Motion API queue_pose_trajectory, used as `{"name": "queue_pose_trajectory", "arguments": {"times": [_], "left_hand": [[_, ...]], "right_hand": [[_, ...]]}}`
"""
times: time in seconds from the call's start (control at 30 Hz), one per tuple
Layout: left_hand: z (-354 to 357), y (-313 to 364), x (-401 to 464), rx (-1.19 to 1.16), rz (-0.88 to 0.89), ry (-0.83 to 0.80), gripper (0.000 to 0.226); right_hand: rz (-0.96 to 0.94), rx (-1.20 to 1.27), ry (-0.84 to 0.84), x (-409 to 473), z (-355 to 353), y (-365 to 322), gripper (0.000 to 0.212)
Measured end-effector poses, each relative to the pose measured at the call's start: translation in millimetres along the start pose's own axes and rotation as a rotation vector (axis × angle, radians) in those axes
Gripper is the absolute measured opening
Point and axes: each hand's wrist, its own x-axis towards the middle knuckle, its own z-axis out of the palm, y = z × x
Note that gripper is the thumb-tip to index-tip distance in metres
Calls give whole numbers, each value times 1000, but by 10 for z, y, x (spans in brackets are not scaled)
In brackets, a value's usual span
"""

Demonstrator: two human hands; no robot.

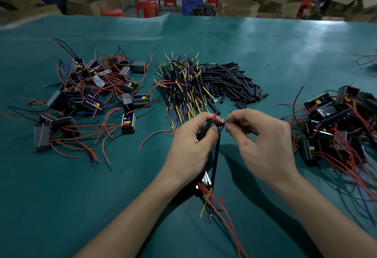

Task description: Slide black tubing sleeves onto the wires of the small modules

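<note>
This is a small electronics assembly workshop: a green-covered workbench (pixel 265 39) carries heaps of wired modules (pixel 89 96) at nine o'clock, with cardboard boxes (pixel 237 6), red plastic stools (pixel 147 7) and blue crates (pixel 191 5) at twelve o'clock.

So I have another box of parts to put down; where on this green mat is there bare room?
The far strip of the green mat behind the piles is bare, widest toward the far right. The near left corner, below the left module pile, is bare too. The middle band is crowded: wire bundle, black sleeves, right module pile.
</note>
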Motion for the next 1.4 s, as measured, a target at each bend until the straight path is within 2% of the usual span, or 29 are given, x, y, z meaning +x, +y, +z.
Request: {"name": "queue_pose_trajectory", "arguments": {"times": [0.2,0.33,0.47,0.6,0.83,0.93,1.0,1.03,1.1,1.17,1.23,1.3,1.4], "left_hand": [[8,0,-2,-2,3,15,21],[-15,-1,-3,-22,52,-18,7],[0,-21,6,9,75,-37,4],[21,-39,-4,65,82,0,7],[22,-25,-53,165,134,-3,7],[25,-9,-67,160,144,-12,8],[21,-5,-62,114,129,-16,10],[13,-4,-55,100,118,-11,10],[0,-2,-39,83,93,9,11],[-5,-3,-25,57,64,20,10],[3,10,-20,39,37,19,11],[6,23,-17,40,26,11,11],[-4,21,-13,49,29,3,10]], "right_hand": [[15,10,-2,0,-4,-37,13],[29,0,4,-2,1,-58,14],[65,-11,3,21,-23,-104,18],[414,228,-124,95,-91,-81,19],[881,695,-300,199,-217,-80,25],[1137,899,-311,200,-195,-51,22],[1191,1001,-297,188,-166,-67,18],[1134,995,-297,180,-152,-68,17],[863,830,-294,155,-163,-64,15],[538,565,-284,137,-226,-49,15],[297,278,-268,136,-268,0,19],[148,71,-244,127,-281,15,18],[41,-9,-213,123,-280,15,14]]}}
